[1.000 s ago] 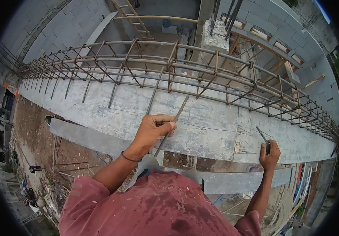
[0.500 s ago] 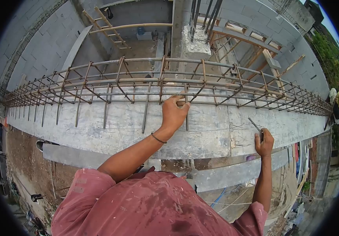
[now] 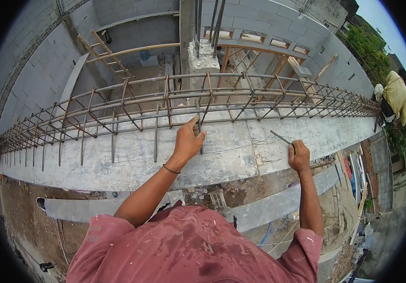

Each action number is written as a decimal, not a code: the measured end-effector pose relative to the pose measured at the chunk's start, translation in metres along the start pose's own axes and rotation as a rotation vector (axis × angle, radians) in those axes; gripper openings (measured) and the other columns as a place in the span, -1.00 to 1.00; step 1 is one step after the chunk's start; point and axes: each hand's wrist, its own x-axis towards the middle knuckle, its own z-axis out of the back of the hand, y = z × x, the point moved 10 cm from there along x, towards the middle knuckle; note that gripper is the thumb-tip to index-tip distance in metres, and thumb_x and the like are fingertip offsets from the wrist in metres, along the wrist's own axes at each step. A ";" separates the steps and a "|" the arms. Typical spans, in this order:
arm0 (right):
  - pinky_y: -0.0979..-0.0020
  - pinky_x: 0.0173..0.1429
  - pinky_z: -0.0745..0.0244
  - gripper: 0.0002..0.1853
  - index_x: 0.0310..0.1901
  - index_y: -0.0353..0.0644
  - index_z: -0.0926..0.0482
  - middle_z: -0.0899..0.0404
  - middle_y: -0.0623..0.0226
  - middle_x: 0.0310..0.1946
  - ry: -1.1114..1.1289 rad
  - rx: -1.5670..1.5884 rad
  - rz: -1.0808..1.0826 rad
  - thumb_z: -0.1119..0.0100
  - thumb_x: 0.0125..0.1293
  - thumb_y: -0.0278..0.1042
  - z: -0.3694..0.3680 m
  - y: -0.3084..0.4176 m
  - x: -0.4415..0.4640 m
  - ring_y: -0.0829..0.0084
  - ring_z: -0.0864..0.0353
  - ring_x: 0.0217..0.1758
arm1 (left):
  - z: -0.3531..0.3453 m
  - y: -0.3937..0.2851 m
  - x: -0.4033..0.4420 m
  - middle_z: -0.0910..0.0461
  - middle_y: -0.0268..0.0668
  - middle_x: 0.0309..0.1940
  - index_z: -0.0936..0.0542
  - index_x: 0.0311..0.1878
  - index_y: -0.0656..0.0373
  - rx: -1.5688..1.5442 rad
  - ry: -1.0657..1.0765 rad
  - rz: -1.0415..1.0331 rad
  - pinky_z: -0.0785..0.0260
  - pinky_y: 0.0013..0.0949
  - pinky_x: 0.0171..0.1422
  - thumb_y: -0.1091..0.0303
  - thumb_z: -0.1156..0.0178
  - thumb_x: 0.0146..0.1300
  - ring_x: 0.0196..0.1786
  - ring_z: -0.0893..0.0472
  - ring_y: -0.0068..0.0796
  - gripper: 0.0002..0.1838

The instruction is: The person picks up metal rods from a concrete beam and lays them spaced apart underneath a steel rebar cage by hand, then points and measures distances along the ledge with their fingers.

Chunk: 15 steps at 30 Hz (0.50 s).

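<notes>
A long cage of tied reinforcing bars [image 3: 141,98] runs across the grey formwork board [image 3: 222,160]. My left hand [image 3: 187,141] is at the cage's near lower side, its thumb and index finger around a short steel bar [image 3: 201,149] that sticks out toward me. The other fingers of that hand are partly hidden. Further right, my right hand [image 3: 299,155] is closed around a thin metal rod [image 3: 281,137], which points up and left over the board, apart from the cage. Several similar short bars project from the cage to the left.
Beyond the cage stands a rough concrete column [image 3: 204,59] with upright bars. A bamboo ladder [image 3: 111,53] leans at the back left. At far right is a person in a yellow garment [image 3: 395,94]. A grey plank [image 3: 288,191] lies below the board.
The view has shifted, so cage and column appear further left and the person at right shows more. My left hand's index finger now points more upward; the right hand still holds the rod.
</notes>
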 end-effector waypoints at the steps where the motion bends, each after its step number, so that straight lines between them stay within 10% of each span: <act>1: -0.03 -0.16 -0.54 -0.92 -0.14 -0.25 -0.58 -0.59 -0.01 -0.27 -0.009 -0.015 -0.014 -0.25 0.45 -0.46 0.000 0.005 -0.003 -0.15 -0.64 -0.24 | 0.004 -0.001 -0.003 -0.74 0.29 0.09 -0.52 0.49 0.41 -0.026 -0.024 -0.006 -0.64 -0.07 0.22 0.38 -0.47 0.28 0.12 -0.79 0.10 -0.28; 5: -0.01 -0.11 -0.52 -0.89 -0.05 -0.33 -0.65 -0.57 -0.02 -0.24 -0.333 0.147 -0.206 -0.20 0.45 -0.59 0.018 0.050 -0.011 -0.16 -0.63 -0.21 | 0.023 -0.005 -0.028 -0.75 0.25 0.12 -0.53 0.49 0.38 -0.089 -0.043 -0.099 -0.66 -0.13 0.23 0.35 -0.42 0.36 0.13 -0.81 0.00 -0.33; 15: -0.06 0.10 -0.55 -0.77 0.00 -0.39 -0.74 -0.60 -0.15 -0.06 -0.201 0.133 -0.561 -0.26 0.45 -0.42 -0.046 0.144 0.076 -0.17 -0.66 0.00 | 0.079 -0.001 -0.112 -0.80 -0.17 -0.13 -0.58 0.46 0.35 -0.236 0.033 0.000 -0.60 -0.36 0.18 0.39 -0.35 0.50 -0.06 -0.74 -0.49 -0.48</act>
